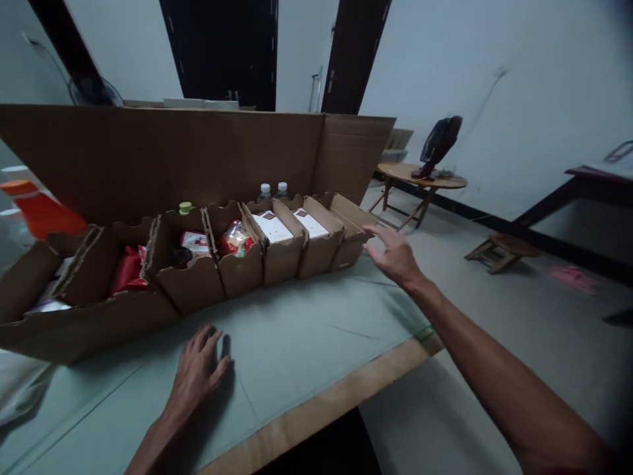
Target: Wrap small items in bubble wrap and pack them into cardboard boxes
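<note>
My right hand is open and empty, fingertips right at the end cardboard bin; left hand lies flat on the desk in front of the bins, holding nothing

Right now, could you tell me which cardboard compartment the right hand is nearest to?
The end compartment at the row's right end: the right hand hovers beside it, fingers spread.

We can read no text anywhere: the white cartons ahead of our right hand carry only a small dark mark, and the red snack packets are too blurred to make out.
</note>
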A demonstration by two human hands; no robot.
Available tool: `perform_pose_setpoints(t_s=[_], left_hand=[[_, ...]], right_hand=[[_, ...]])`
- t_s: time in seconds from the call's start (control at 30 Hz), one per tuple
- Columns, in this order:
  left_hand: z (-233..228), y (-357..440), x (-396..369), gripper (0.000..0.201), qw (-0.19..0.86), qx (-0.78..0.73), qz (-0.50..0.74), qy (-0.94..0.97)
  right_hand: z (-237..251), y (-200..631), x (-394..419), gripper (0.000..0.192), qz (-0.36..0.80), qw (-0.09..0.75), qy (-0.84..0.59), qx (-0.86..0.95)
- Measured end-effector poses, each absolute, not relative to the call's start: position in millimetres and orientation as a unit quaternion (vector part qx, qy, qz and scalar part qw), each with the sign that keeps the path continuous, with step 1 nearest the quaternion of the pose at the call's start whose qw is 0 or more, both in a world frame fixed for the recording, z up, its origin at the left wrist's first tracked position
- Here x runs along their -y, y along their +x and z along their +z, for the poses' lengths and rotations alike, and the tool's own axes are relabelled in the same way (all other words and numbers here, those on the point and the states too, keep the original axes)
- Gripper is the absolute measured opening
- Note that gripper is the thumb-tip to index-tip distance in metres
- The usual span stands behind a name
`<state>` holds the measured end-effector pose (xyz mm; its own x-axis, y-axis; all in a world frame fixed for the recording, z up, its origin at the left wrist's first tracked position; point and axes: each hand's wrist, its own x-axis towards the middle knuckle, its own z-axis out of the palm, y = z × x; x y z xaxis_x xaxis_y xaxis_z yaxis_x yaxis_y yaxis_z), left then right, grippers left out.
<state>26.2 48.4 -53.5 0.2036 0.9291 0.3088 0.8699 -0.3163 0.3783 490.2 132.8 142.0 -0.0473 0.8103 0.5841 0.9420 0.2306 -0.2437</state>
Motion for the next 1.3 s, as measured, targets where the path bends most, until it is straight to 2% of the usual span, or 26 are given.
perform_pose_setpoints(t_s=[0.07,0.1,0.13,0.23,0.27,0.43,0.57,0.73,0.8,0.9,1.0,1.1,1.17,1.3], left_hand=[[-54,35,-50,0.046,0.060,-0.583,0.242,0.773],[-54,38,-50,0.045,0.059,-0.586,0.244,0.771],[-53,39,-49,0.044,0.059,-0.589,0.246,0.768],[-49,41,-46,0.044,0.060,-0.597,0.249,0.760],[-48,41,-45,0.044,0.061,-0.599,0.248,0.759],[-46,42,-44,0.045,0.052,-0.603,0.243,0.758],[-46,42,-43,0.047,0.044,-0.604,0.242,0.758],[-46,44,-42,0.043,0.048,-0.600,0.250,0.758],[-45,45,-42,0.042,0.050,-0.600,0.255,0.757],[-45,45,-41,0.044,0.052,-0.605,0.267,0.748],[-42,46,-37,0.049,0.054,-0.614,0.290,0.732],[-33,62,-32,0.051,0.096,-0.598,0.320,0.728],[-25,88,-31,0.053,0.148,-0.569,0.340,0.734],[-13,163,-44,0.079,0.268,-0.487,0.364,0.747]], right_hand=[[140,521,-154,0.055,-0.143,0.280,-0.640,0.701],[137,529,-164,0.056,-0.147,0.253,-0.639,0.711],[134,534,-174,0.050,-0.142,0.228,-0.633,0.726],[130,538,-198,0.014,-0.117,0.190,-0.612,0.759],[132,539,-202,0.007,-0.111,0.185,-0.610,0.763],[149,544,-176,0.030,-0.063,0.128,-0.600,0.787],[161,521,-135,0.024,-0.004,0.067,-0.572,0.817],[178,431,-124,0.021,0.066,0.042,-0.524,0.848],[189,392,-122,0.020,0.157,0.090,-0.487,0.854],[206,362,-110,0.025,0.265,0.258,-0.411,0.833],[210,391,-94,0.019,0.192,0.454,-0.432,0.756],[184,462,-87,0.015,0.087,0.665,-0.528,0.521],[151,506,-89,0.020,0.094,0.698,-0.560,0.437],[75,527,-97,0.034,0.234,0.652,-0.600,0.401]])
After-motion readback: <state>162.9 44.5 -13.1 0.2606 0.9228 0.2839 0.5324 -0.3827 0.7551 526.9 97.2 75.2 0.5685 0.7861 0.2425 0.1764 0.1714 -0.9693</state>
